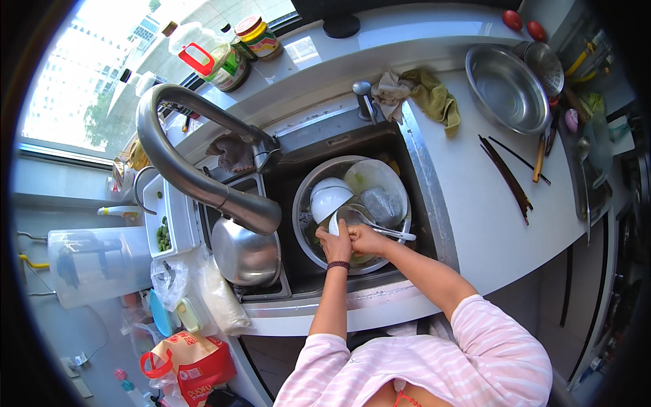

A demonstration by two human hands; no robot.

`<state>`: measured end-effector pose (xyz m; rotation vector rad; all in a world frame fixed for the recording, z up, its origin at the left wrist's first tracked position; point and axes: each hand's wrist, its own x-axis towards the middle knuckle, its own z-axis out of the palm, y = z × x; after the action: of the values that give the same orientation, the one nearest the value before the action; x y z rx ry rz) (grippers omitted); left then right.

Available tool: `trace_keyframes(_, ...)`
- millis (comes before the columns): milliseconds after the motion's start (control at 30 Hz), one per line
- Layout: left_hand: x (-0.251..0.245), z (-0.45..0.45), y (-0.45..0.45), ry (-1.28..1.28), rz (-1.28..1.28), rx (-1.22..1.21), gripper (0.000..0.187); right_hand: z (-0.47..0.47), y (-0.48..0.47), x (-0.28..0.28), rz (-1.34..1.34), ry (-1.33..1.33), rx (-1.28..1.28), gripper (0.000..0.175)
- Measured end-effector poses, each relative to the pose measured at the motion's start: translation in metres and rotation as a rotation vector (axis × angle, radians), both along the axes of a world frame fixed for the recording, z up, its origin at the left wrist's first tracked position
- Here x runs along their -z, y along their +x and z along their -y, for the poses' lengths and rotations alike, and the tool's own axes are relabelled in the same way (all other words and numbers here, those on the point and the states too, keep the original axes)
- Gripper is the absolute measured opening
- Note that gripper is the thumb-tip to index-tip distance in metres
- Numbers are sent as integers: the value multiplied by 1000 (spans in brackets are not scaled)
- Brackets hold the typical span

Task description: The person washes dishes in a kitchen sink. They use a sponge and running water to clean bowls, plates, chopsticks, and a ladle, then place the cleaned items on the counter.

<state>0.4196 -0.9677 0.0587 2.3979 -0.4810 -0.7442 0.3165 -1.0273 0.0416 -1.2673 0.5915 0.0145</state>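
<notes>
My left hand (336, 247) grips a small white bowl (333, 224) by its side, thumb up along the rim. Close against it, my right hand (365, 240) has its fingers curled at the bowl; what they hold, if anything, is hidden. Both hands are over a round metal basin (300, 239) standing in the dark sink (424, 224). Stacked white bowls (329, 198) lie in the basin, beside a translucent round dish or lid (367, 175) and a silvery textured item (379, 203). A white-handled utensil (402, 235) reaches past my right wrist.
The faucet (203, 191) arches over the sink's left side, above a steel pot (246, 254). To the right are chopsticks (508, 180), a knife handle (538, 160), a large steel bowl (503, 89) and a green cloth (435, 99). A white tray (152, 203) holds green pieces.
</notes>
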Motion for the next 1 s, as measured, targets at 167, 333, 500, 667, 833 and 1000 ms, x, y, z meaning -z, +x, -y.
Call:
trace_keyframes(167, -28, 7, 26, 116, -474, -121, 78, -1, -22, -12, 85, -1018, -351, 27)
trace_keyframes(333, -32, -11, 13, 83, 419, 777, 60, 4, -27, 0, -10, -1112, -374, 19)
trace_keyframes(500, -68, -11, 9, 359, 832, 1671, 35, 4, -21, -13, 8, -927, -359, 17)
trace_keyframes(667, -47, 9, 18, 571, 389, 1808, 28, 5, -27, -9, 33, -1209, -481, 12)
trace_keyframes(833, -56, 25, 7, 493, 343, 1813, 27, 10, -36, -3, -103, -1631, -715, 18)
trace_keyframes(1000, -60, 34, 32, 411, 276, 2023, 36, 10, -35, -14, 42, -1495, -311, 20)
